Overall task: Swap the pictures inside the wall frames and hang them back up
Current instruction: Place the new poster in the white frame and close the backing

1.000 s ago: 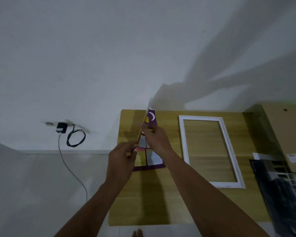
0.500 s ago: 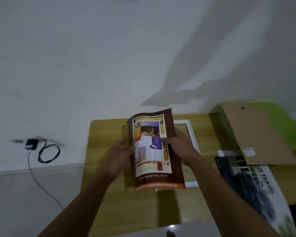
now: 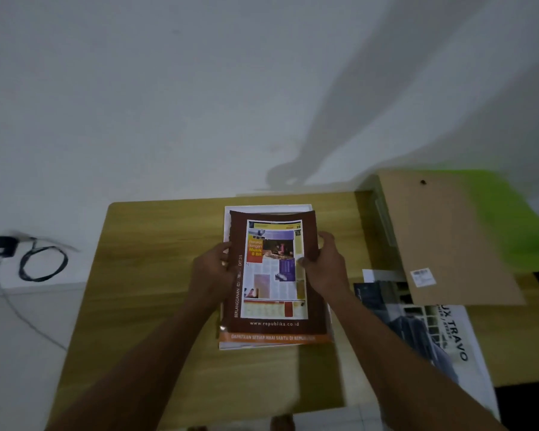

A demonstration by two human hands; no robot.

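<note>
The left hand (image 3: 212, 275) and right hand (image 3: 327, 269) pinch the side edges of the brown-bordered picture (image 3: 274, 275), thumbs on top, over the white frame (image 3: 268, 208), whose rim shows beyond the fingertips. Bare table (image 3: 156, 275) lies left of the left fingers; a backing board (image 3: 448, 244) and a poster (image 3: 433, 337) lie near the right fingers.

brown picture (image 3: 274, 275): bottom margin "www.republika.co.id". Left margin, vertical: "BERLANGGANAN 021 - 780… EXT 215", middle digits blurred. Orange box headline: "… dengan Musik 8 Bit". Top right: page number "20". Orange strip at bottom edge, blurred, roughly "DAPATKAN SETIAP HARI SABTU DI REPUBLIKA". dark poster (image 3: 417, 331): "UX TRAVO", start covered by cardboard backing (image 3: 442, 237). white sticker (image 3: 422, 277) on backing: print unreadable.
</note>
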